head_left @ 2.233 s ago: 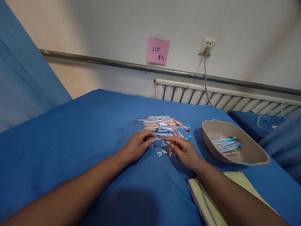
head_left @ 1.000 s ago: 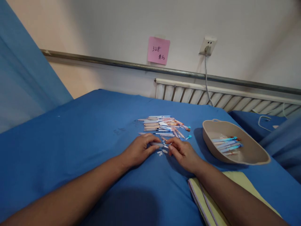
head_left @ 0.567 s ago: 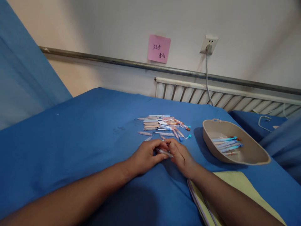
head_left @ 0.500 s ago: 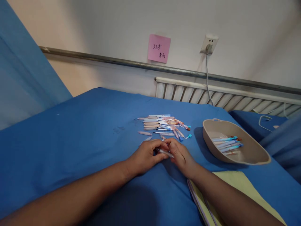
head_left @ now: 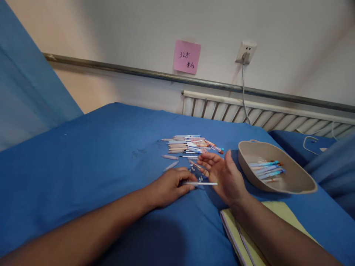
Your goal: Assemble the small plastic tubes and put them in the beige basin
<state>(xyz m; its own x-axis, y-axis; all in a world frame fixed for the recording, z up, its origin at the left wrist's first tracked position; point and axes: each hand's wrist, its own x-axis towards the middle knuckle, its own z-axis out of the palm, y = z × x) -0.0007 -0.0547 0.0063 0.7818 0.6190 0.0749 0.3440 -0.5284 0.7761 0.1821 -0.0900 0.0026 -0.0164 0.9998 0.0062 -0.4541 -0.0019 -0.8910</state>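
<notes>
My left hand [head_left: 169, 184] rests on the blue cloth [head_left: 97, 155] with its fingers pinched on a thin white pen refill [head_left: 202, 183] that sticks out to the right. My right hand [head_left: 224, 175] hovers beside it, palm turned up and fingers spread, holding nothing; the refill's tip lies against its palm. Just beyond the hands lies a pile of pens and pen parts [head_left: 191, 145], with small white bits [head_left: 197, 170] scattered near my fingers.
A beige oval basin [head_left: 299, 184] at the right holds several blue pens [head_left: 266, 168]. A yellow notebook [head_left: 238, 229] lies under my right forearm. A radiator, a rail, a wall socket and a pink note [head_left: 186, 57] are behind the table.
Both hands had been closed together on a pen. Now my right hand has let go and opened palm up, while my left hand keeps the white refill.
</notes>
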